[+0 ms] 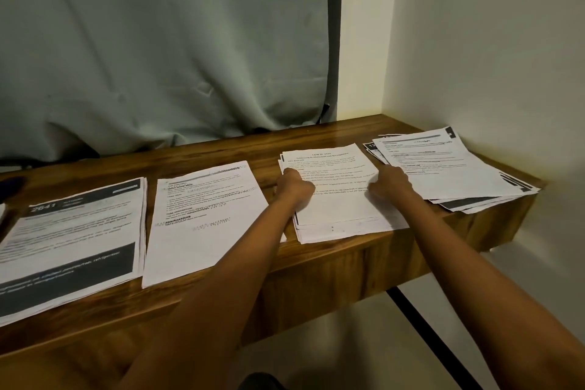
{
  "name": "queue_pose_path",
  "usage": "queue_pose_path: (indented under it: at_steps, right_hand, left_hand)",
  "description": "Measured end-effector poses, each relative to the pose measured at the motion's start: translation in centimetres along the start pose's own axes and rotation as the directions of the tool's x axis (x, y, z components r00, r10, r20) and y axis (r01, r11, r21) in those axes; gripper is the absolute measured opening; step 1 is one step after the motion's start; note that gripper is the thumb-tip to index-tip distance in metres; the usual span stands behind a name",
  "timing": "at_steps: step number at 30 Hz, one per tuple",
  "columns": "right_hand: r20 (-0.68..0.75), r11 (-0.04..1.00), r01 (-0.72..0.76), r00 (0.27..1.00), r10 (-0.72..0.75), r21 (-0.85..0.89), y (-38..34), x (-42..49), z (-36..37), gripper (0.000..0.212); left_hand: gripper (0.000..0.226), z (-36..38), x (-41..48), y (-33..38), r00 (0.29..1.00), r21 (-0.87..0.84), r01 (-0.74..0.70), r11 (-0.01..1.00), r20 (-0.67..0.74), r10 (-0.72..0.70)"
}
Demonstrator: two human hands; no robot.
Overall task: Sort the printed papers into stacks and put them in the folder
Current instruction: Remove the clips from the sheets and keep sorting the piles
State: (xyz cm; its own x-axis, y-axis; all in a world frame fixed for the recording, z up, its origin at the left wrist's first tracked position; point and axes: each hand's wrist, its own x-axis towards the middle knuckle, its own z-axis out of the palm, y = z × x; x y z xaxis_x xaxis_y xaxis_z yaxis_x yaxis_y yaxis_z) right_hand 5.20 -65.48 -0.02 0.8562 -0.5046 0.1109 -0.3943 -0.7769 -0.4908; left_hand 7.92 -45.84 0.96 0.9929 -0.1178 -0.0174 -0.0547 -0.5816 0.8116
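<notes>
Both hands lay on one stack of printed papers (335,209) on the wooden table (348,266). The left hand (294,184) sat at that stack's left edge and the right hand (391,182) near its right edge, with the top sheet's printed lines showing between them. Each hand was seen from behind, knuckles up and fingers curled down onto the paper. Whether either one pinched a sheet or only rested there could not be told.

Just left of the left hand lay a second stack (202,231), its top page mostly white with a few text lines. Farther left sat a third stack (72,241), its top page bearing dark header and footer bands. Just right of the right hand spread a loose, fanned pile of sheets (459,174), reaching the table's far corner by the wall (490,41). A grey cloth (158,41) hung beyond the hands.
</notes>
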Motion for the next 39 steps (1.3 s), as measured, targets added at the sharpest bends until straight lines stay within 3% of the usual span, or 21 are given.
queue_pose_path:
  at_steps: [7,15,19,27,30,34,39]
  right_hand:
    - [0.009,0.995,-0.008,1.000,0.007,0.096,-0.4,0.2,0.0,0.032]
    - [-0.079,0.945,-0.001,0.996,0.028,0.328,-0.1,-0.4,0.1,0.037]
    - [-0.127,0.869,0.064,0.992,-0.001,0.491,-1.2,-1.2,-1.0,0.027]
    - [-0.169,0.878,0.105,0.985,-0.029,0.467,-2.6,-3.4,1.0,0.017]
    - [-0.185,0.866,0.104,0.983,-0.013,0.488,-2.3,-3.3,1.9,0.005]
    - [-0.191,0.856,0.114,0.981,-0.018,0.505,-2.2,-3.2,1.9,0.013]
    - [-0.117,0.814,-0.001,0.989,0.085,0.582,-2.1,-2.7,1.9,0.022]
  left_hand:
    - [0.039,-0.9,0.3,-0.4,0.999,-0.227,0.032,0.973,-0.031,-0.040]
    - [0.038,-1.8,-0.3,0.2,0.997,-0.295,-0.026,0.955,-0.083,0.001]
    - [0.031,-3.8,-1.1,0.0,0.987,-0.304,-0.101,0.947,-0.148,0.058]
    - [0.029,-5.2,-3.2,-2.5,0.975,-0.131,-0.124,0.984,-0.202,0.096]
    - [0.031,-5.2,-3.4,-3.0,0.970,-0.089,-0.122,0.988,-0.221,0.100]
    - [0.033,-5.1,-3.6,-2.9,0.966,-0.049,-0.142,0.989,-0.224,0.128]
    - [0.032,-5.2,-3.5,-2.8,0.958,-0.046,-0.150,0.988,-0.253,0.133]
